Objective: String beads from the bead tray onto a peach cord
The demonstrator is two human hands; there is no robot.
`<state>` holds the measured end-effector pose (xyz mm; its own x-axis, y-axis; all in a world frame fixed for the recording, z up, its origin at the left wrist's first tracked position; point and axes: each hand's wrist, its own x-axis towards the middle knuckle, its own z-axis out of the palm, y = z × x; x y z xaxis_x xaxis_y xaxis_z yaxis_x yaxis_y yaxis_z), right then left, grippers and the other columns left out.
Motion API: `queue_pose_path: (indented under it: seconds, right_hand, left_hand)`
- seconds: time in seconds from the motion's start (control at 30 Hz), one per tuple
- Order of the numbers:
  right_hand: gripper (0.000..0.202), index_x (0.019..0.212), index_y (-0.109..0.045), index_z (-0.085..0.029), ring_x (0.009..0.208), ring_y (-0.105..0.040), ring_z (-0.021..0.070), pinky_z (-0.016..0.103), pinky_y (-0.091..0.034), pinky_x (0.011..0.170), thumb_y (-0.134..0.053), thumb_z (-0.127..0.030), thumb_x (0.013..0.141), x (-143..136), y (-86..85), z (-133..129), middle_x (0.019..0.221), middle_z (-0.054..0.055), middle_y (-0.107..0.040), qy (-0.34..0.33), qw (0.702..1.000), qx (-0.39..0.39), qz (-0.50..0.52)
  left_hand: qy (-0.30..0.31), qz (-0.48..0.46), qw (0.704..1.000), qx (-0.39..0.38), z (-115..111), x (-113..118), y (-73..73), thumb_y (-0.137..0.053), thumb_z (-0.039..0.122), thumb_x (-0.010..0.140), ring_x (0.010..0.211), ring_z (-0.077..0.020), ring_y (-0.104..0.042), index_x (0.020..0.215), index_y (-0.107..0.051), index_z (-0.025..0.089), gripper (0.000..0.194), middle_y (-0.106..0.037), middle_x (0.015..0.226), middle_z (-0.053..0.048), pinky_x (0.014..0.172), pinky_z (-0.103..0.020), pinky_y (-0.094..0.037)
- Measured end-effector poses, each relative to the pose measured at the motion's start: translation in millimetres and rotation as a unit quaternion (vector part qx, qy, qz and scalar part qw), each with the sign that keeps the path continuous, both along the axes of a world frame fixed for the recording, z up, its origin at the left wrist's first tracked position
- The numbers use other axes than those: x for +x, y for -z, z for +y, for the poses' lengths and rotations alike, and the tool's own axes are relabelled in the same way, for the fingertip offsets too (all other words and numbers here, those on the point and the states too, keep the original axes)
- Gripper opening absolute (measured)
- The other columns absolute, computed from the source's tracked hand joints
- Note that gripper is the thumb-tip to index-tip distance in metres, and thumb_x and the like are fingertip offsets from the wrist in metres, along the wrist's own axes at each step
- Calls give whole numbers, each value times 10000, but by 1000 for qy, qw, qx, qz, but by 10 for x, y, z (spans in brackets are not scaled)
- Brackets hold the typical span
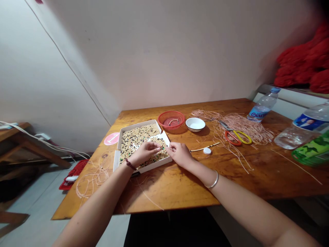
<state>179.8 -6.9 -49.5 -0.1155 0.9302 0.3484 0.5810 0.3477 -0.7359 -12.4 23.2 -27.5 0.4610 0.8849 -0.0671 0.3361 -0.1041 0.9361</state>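
Observation:
My left hand hovers over a shallow white box filled with small beads, mostly cream with dark ones mixed in. Its thumb and fingers come together in a pinch; anything between them is too small to make out. At the box's right corner, my right hand is closed, thumb against fingers. A beaded string of cream beads with a few black ones trails rightward from behind this hand and appears to run into its grip. Some green beads lie between the hands.
Behind the box stand a red basket and a white bowl. Scissors rest by heaped pink cords. A white cap lies near the beaded string. Bottles stand right; loose cord lies left.

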Motion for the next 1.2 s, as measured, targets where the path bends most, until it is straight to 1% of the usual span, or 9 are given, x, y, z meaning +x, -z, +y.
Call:
queue_pose_path:
  seconds: [0.13,0.27,0.4,0.6,0.73,0.83,0.97,1.07,1.2]
  right_hand:
    - [340,555,-417,-181,496,-366,90,226,-219,503,-504,-389,810,1,-1,-2,503,-40,-410,-1,1000,0,-1]
    - [340,552,-409,-181,497,-367,90,227,-219,505,-501,-382,811,0,-8,2,504,-39,-409,-1,1000,5,-1]
    - [333,555,-416,-182,497,-367,90,225,-223,506,-498,-378,811,-4,-17,-1,513,-35,-431,-2,1000,9,2]
    - [321,554,-438,-183,496,-379,93,222,-228,504,-495,-371,809,-4,-25,-13,512,-31,-442,-2,1000,5,-5]
    - [330,555,-436,-182,496,-381,94,222,-228,504,-494,-383,811,-5,-19,-11,509,-31,-443,-3,1000,6,-7]
    - [331,558,-441,-181,498,-386,93,220,-232,504,-501,-390,807,-6,-10,-11,507,-33,-438,-5,1000,4,-3]
    - [312,571,-470,-179,504,-391,94,215,-237,500,-516,-392,794,-13,-5,-10,516,-32,-449,-17,1000,-8,12]
    - [300,588,-502,-179,501,-382,97,216,-246,497,-513,-396,795,-23,-12,-5,512,-37,-438,-29,999,-23,36]
    - [314,569,-508,-171,534,-405,103,214,-264,514,-455,-343,826,-29,-24,7,516,-34,-426,-46,996,-39,70]
  left_hand:
    - [-1,-6,1000,-4,-13,5,-20,-725,496,651,675,-126,-562,874,-655,119,443,-659,765,-41,652,-249,-428]
    - [-4,6,1000,-6,-31,12,-51,-719,504,656,664,-127,-558,893,-665,122,452,-666,758,-40,631,-244,-419]
    - [-7,13,1000,-5,-40,24,-79,-706,524,663,697,-141,-574,905,-675,129,464,-683,796,-51,654,-251,-429]
    - [-8,23,1000,10,-27,18,-63,-681,542,683,732,-155,-586,909,-682,131,469,-690,827,-63,692,-264,-437]
    - [13,25,1000,9,-21,6,-44,-654,534,721,690,-134,-564,919,-681,130,451,-677,795,-47,657,-242,-420]
    - [31,32,999,16,-29,12,-62,-634,527,744,664,-122,-545,911,-684,134,430,-666,774,-34,632,-228,-405]
    - [36,43,998,27,-43,24,-98,-633,523,746,663,-122,-537,870,-686,134,412,-658,766,-35,628,-224,-404]
    - [28,53,997,40,-38,19,-94,-624,537,745,648,-121,-532,841,-682,138,414,-648,741,-30,619,-226,-405]
    - [12,58,997,41,-30,13,-76,-642,541,725,618,-117,-523,827,-670,136,419,-632,700,-18,597,-228,-399]
